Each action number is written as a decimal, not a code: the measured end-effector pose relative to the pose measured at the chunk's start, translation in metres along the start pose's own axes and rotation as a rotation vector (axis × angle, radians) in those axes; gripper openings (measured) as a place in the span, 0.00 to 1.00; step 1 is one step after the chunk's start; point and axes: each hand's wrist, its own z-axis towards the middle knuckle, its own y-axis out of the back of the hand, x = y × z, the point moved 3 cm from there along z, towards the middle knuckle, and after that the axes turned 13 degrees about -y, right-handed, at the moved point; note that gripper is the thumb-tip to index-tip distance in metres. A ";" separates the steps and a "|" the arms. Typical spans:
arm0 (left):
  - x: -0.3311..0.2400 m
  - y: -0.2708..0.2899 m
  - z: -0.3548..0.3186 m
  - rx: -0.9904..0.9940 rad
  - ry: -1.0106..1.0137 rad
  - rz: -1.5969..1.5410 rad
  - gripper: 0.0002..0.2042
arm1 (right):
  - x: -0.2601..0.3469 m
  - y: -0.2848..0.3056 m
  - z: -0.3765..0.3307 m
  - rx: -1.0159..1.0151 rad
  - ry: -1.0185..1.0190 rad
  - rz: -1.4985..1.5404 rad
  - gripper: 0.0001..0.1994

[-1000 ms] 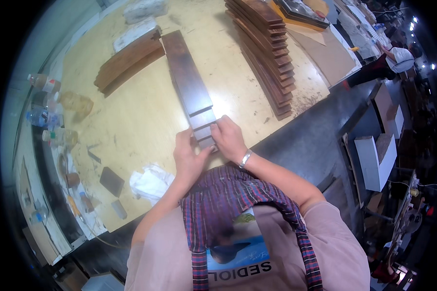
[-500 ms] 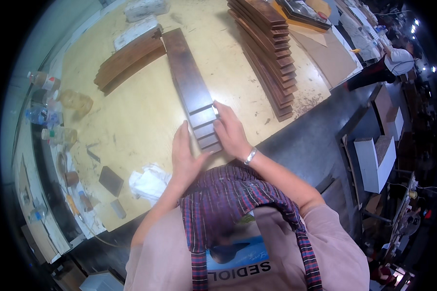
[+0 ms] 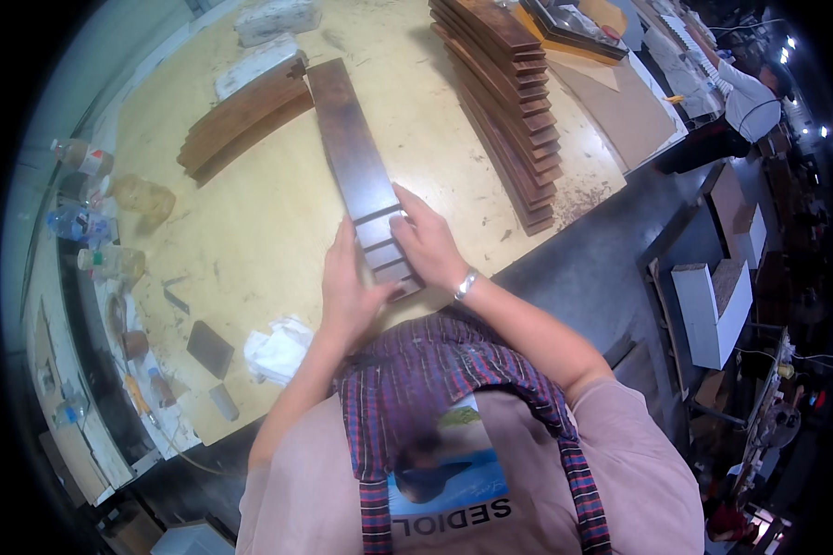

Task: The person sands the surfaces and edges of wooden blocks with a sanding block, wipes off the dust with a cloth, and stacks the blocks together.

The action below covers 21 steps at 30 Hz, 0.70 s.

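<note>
A stack of dark brown wooden boards [image 3: 356,153] lies lengthwise in front of me, its near ends staggered like steps. My left hand [image 3: 347,291] grips the left edge near the close end, with the thumb over the lowest step. On the opposite edge, my right hand [image 3: 428,242] holds the stack, its thumb resting on top of a step and a silver bracelet at the wrist. The fingers beneath the edges are partly hidden.
A fanned brown board stack [image 3: 504,120] stands to the right, another stack [image 3: 245,120] to the left. Plastic bottles [image 3: 111,262] line the left edge. A white cloth [image 3: 279,350], a dark block [image 3: 210,349] and a small grey block [image 3: 223,401] lie nearby. Another person [image 3: 750,106] stands far right.
My right hand has shifted slightly left along with the near end of the boards. My left hand has moved a little up and left. The far person has changed posture.
</note>
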 end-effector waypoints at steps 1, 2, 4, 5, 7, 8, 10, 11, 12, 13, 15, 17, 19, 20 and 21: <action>0.003 -0.003 -0.009 0.011 0.054 -0.019 0.53 | -0.003 0.003 -0.006 -0.009 0.030 -0.069 0.22; 0.005 -0.006 -0.017 0.022 0.108 -0.038 0.52 | -0.010 0.006 -0.015 -0.017 0.061 -0.138 0.22; 0.006 -0.013 -0.028 0.086 0.200 -0.142 0.48 | -0.026 0.007 -0.031 0.000 0.058 -0.216 0.21; 0.006 -0.017 -0.032 0.119 0.247 -0.195 0.46 | -0.034 0.006 -0.038 0.023 0.026 -0.227 0.20; 0.006 -0.023 -0.035 0.125 0.288 -0.218 0.41 | -0.040 0.003 -0.043 0.017 0.019 -0.265 0.17; 0.007 -0.025 -0.037 0.128 0.308 -0.229 0.39 | -0.042 -0.001 -0.044 -0.009 0.043 -0.294 0.16; 0.013 -0.026 -0.038 0.161 0.268 -0.169 0.42 | -0.043 -0.005 -0.043 -0.054 0.084 -0.342 0.14; 0.014 -0.027 -0.039 0.150 0.270 -0.166 0.41 | -0.044 -0.006 -0.039 -0.068 0.100 -0.362 0.14; 0.013 -0.027 -0.038 0.137 0.271 -0.162 0.40 | -0.045 -0.006 -0.035 -0.083 0.120 -0.381 0.14; 0.011 -0.027 -0.037 0.112 0.262 -0.155 0.37 | -0.045 -0.007 -0.033 -0.092 0.120 -0.390 0.14; 0.006 -0.025 -0.034 0.060 0.244 -0.142 0.29 | -0.046 -0.007 -0.028 -0.111 0.122 -0.410 0.14; 0.007 -0.025 -0.034 0.083 0.245 -0.097 0.28 | -0.046 -0.007 -0.027 -0.097 0.084 -0.401 0.15; 0.009 -0.025 -0.029 0.102 0.252 -0.070 0.27 | -0.044 -0.003 -0.025 -0.073 0.017 -0.389 0.17; 0.011 -0.021 -0.033 0.111 0.267 -0.063 0.26 | -0.042 -0.007 -0.028 -0.048 -0.035 -0.376 0.17; 0.013 -0.023 -0.030 0.119 0.265 -0.071 0.25 | -0.039 -0.003 -0.029 -0.041 -0.086 -0.377 0.18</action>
